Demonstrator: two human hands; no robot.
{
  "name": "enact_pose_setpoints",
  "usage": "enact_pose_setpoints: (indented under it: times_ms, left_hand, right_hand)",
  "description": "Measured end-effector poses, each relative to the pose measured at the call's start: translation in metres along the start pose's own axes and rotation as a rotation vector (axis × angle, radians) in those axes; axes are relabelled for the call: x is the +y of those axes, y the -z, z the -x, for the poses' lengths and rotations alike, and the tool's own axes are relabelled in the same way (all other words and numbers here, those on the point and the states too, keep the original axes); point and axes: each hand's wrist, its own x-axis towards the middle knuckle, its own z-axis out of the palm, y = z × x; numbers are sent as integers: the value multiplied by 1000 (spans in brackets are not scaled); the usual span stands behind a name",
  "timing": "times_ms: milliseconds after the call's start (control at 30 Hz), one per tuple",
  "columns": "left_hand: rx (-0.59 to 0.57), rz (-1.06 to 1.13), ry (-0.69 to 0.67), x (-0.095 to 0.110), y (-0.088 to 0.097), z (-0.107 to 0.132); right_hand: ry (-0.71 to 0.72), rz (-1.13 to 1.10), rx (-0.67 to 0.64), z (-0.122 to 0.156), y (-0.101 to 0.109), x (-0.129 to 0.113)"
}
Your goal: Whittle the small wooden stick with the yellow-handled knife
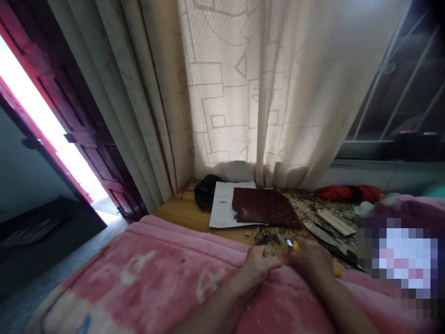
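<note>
A dark wooden door (74,134) with red-painted edges stands ajar at upper left, and harsh daylight (52,125) floods through the gap beside it. Long cream lace curtains (222,93) with a geometric pattern hang across the middle of the frame, glowing softly. At upper right, a window with a metal grille (392,79) sits above a grey sill (382,169). Grey floor (41,273) shows at lower left, beside a pink fleece blanket (139,273) and a wooden desk (184,215).
</note>
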Motion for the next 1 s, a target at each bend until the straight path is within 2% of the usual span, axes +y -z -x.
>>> enact_pose_setpoints:
  times_ms: [167, 233, 333, 433, 1000]
  left_hand:
    - [30, -87, -22, -5, 3, -3]
    - [30, -111, -20, -12, 4, -7]
    - [110, -212, 10, -25, 6, -13]
    - [129, -254, 0, -32, 7, -16]
    - [76, -266, -31, -40, 9, -17]
  right_hand:
    - [66, -14, 26, 2, 1, 0]
    - [111, -11, 28, 4, -1, -2]
    - [187, -23, 43, 8, -5, -4]
    - [232, -35, 56, 11, -8, -7]
    - [280, -18, 76, 13, -1, -9]
